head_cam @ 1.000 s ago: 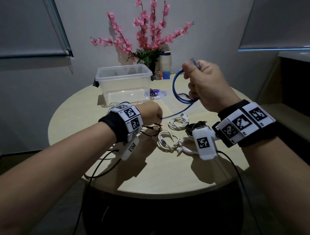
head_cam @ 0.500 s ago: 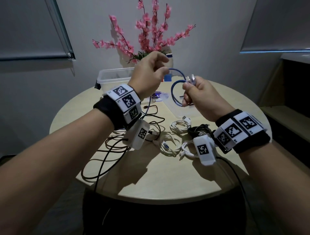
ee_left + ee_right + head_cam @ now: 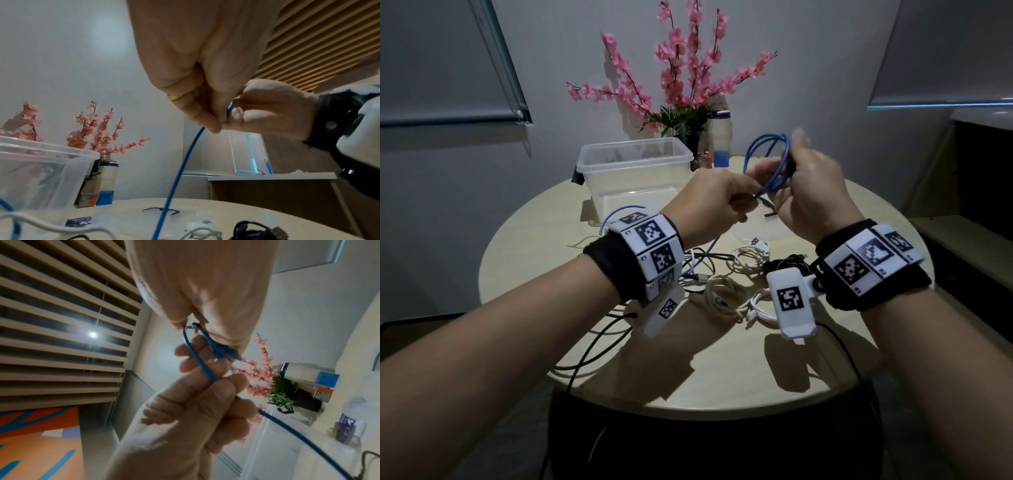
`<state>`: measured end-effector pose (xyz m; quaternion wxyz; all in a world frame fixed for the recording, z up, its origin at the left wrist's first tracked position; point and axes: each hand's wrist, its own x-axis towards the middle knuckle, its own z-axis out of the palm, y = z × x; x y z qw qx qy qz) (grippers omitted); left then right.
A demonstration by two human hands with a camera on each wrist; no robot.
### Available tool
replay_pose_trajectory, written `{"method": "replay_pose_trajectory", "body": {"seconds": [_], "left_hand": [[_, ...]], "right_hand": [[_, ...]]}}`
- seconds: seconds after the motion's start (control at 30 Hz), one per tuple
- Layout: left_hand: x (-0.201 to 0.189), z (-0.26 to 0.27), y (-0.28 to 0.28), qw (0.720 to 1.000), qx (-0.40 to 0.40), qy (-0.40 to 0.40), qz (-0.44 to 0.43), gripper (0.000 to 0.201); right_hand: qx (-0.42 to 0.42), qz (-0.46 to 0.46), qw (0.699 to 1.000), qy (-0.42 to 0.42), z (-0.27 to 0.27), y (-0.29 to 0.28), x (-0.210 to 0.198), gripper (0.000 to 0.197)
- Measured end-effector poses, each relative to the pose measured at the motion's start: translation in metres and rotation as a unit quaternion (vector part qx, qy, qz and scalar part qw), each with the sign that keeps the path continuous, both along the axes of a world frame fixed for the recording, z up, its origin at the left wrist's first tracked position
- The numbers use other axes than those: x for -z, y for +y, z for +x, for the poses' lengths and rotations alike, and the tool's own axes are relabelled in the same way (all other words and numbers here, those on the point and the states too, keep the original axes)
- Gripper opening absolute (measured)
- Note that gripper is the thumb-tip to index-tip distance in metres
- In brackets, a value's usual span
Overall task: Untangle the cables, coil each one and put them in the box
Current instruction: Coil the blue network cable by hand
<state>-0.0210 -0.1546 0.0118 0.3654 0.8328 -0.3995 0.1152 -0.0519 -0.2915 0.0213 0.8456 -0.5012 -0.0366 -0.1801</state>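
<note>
- Right hand point(image 3: 808, 192) fingers point(image 3: 207, 356) curl round the blue cable point(image 3: 774, 161) loops, raised above the tabletop point(image 3: 722, 370).
- Left hand point(image 3: 715, 202) fingers point(image 3: 205, 120) pinch the cable's strand just below the loops.
- The box point(image 3: 637, 171) stands beyond the left fingers.
- White cables point(image 3: 726, 298) lie beneath both hands.

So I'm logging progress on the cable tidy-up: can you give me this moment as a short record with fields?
cable in work: blue cable, partly looped, held above the table
left hand: pinches the blue cable's trailing run
right hand: grips the loops
loose end: the rest of the blue cable runs down to the round table
waiting: white cable bundles and black cables on the table
box: clear plastic box at the far side, lid off; no cable visible inside
</note>
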Motion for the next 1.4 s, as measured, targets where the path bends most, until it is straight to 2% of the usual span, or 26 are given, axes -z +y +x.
{"method": "replay_pose_trajectory", "body": {"seconds": [0.1,0.2,0.3,0.37,0.47,0.6,0.67,0.8,0.93,1.03,1.1,1.2,1.33,1.4], "left_hand": [[0.003,0.003,0.003,1.0,0.001,-0.022,0.015,0.016],[0.006,0.011,0.008,0.997,-0.016,-0.015,0.078,0.012],[0.012,0.026,0.018,0.983,-0.088,-0.022,0.159,0.015],[0.014,0.034,0.026,0.975,-0.133,-0.021,0.176,0.016],[0.01,0.044,0.036,0.972,-0.193,0.012,0.131,0.016],[-0.003,0.055,0.043,0.973,-0.229,0.015,-0.005,0.012],[-0.013,0.056,0.044,0.972,-0.227,-0.016,-0.055,0.01],[-0.036,0.055,0.047,0.967,-0.207,-0.105,-0.108,0.009],[-0.051,0.048,0.048,0.972,-0.151,-0.128,-0.123,0.016],[-0.05,0.037,0.045,0.982,-0.104,-0.081,-0.135,0.025],[-0.048,0.03,0.042,0.981,-0.08,-0.03,-0.174,0.023],[-0.046,0.027,0.039,0.98,-0.083,0.024,-0.178,0.018],[-0.047,0.026,0.039,0.97,-0.041,0.122,-0.207,0.028],[-0.048,0.026,0.04,0.971,-0.063,0.126,-0.191,0.026]], "right_hand": [[-0.033,-0.012,0.998,-0.044,0.0,0.0,-0.002,0.028],[-0.053,0.016,0.996,-0.07,-0.001,-0.002,-0.006,0.027],[-0.078,0.029,0.994,-0.073,-0.006,-0.005,-0.012,0.025],[-0.082,0.004,0.995,-0.064,-0.01,-0.008,-0.015,0.027],[-0.086,-0.043,0.994,-0.047,-0.013,-0.012,-0.015,0.029],[-0.078,-0.151,0.985,-0.017,-0.013,-0.013,-0.006,0.025],[-0.068,-0.205,0.976,0.001,-0.012,-0.013,-0.001,0.023],[-0.058,-0.254,0.965,0.02,-0.011,-0.013,0.004,0.019],[-0.056,-0.27,0.961,0.007,-0.011,-0.012,0.004,0.016],[-0.051,-0.283,0.958,-0.003,-0.011,-0.01,0.003,0.015],[-0.052,-0.296,0.954,0.0,-0.012,-0.01,0.005,0.014],[-0.069,-0.309,0.948,0.0,-0.012,-0.011,0.007,0.016],[-0.093,-0.354,0.931,-0.01,-0.011,-0.009,0.006,0.016],[-0.1,-0.387,0.917,-0.004,-0.012,-0.007,0.005,0.015]]}}
